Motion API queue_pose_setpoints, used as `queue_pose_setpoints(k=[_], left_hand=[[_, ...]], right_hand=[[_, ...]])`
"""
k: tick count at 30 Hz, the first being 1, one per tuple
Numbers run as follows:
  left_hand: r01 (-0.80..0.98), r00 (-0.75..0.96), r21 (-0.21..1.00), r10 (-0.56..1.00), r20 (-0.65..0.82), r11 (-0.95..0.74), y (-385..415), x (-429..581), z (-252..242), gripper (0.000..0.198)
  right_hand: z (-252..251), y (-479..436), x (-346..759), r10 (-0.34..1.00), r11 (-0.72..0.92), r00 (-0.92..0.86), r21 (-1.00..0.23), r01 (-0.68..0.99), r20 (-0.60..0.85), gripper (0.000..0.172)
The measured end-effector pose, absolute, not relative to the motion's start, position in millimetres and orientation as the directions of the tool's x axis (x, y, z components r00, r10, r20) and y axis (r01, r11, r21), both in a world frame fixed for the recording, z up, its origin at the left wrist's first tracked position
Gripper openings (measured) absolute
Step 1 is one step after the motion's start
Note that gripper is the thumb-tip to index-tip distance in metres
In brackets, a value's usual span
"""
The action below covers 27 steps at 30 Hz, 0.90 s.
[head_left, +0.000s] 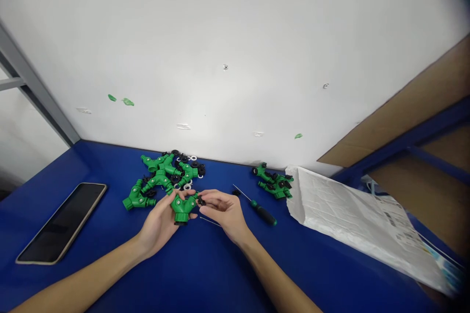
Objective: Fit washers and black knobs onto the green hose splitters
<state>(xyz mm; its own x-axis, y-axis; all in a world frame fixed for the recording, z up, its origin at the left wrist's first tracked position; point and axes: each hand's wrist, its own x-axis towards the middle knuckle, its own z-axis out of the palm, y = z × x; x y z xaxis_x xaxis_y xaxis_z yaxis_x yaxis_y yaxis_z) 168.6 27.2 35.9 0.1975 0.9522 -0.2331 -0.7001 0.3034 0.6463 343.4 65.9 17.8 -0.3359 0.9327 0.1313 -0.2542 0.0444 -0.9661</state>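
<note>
My left hand [160, 225] holds a green plastic Y-shaped hose connector [181, 207], its wide collar pointing toward me. At the connector's right branch, my right hand [223, 211] pinches a small black part [201, 200] between thumb and fingers; whether it touches the branch I cannot tell. Just behind my left hand lies a pile of similar green connectors [158, 178], mixed with black parts and white rings [187, 186]. A thin metal rod [210, 221] shows partly beneath my right hand. To the right of that hand rests a screwdriver [262, 211] with a black and green handle.
A phone [62, 225] lies on the blue table [220, 274] at the left. Green connectors with black parts [275, 185] sit at the right, beside a white plastic mailer bag [360, 220]. A white wall [205, 68] rises behind the table.
</note>
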Motion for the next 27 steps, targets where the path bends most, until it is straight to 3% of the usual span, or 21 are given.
queue_pose_setpoints(k=[6, 11, 21, 27], left_hand=[[-0.693, 0.213, 0.634, 0.938, -0.275, 0.343, 21.1, 174.4, 39.6, 0.014], [-0.694, 0.214, 0.626, 0.932, -0.293, 0.357, 20.7, 174.2, 38.5, 0.013], [-0.649, 0.204, 0.696, 0.951, -0.23, 0.308, 15.6, 175.7, 35.9, 0.018], [-0.614, 0.234, 0.748, 0.963, -0.133, 0.253, 10.5, 175.3, 24.1, 0.017]], right_hand=[[19.7, 58.4, 344.1, 0.84, 0.456, -0.339, -0.89, 0.014, 0.425, 0.012], [22.8, 58.6, 346.8, 0.714, 0.653, -0.416, -0.75, 0.104, 0.564, 0.013], [24.6, 54.2, 349.9, 0.626, 0.759, -0.53, -0.604, 0.243, 0.572, 0.02], [16.2, 52.2, 346.6, 0.608, 0.773, -0.463, -0.614, 0.159, 0.645, 0.015]])
